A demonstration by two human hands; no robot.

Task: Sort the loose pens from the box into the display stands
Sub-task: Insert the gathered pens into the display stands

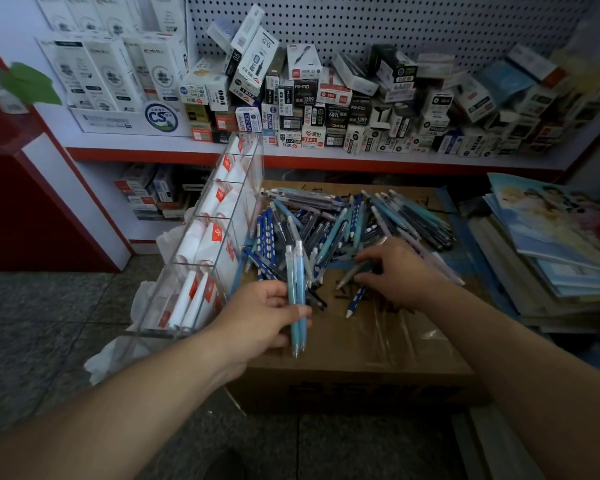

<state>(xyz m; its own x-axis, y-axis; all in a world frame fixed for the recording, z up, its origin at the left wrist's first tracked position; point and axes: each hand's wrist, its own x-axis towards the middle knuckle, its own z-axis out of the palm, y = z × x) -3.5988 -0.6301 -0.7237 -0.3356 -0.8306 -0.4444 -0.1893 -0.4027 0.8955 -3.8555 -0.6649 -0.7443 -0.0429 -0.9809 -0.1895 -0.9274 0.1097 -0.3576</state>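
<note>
Left hand [264,317] is curled round a small bundle of light-blue pens [297,299], tips down. Right hand [400,271] is bent over the pile of loose pens [326,223], with a grey pen [352,274] pinched at its fingertips.

Step judged: like pens being gathered. Next: grey pen to be lifted clear and the bundle carried to a compartment of the acrylic display stand [252,174], just left of the pile.

Pile is spread on a closed cardboard box [361,358] on tiled floor [49,306]. Shelf [136,148] of pen cartons [309,98] and pegboard [395,22] behind; notebooks [551,237] stacked at right.

Dim, flat indoor light, brightest on the pegboard [361,26] up top; the floor [49,323] sinks dark and grainy. Wide-angle bend curves the shelf [326,157] edge, the stacked books [551,237] smear soft, and glare streaks the tape [395,334] on the cardboard box [326,386].
</note>
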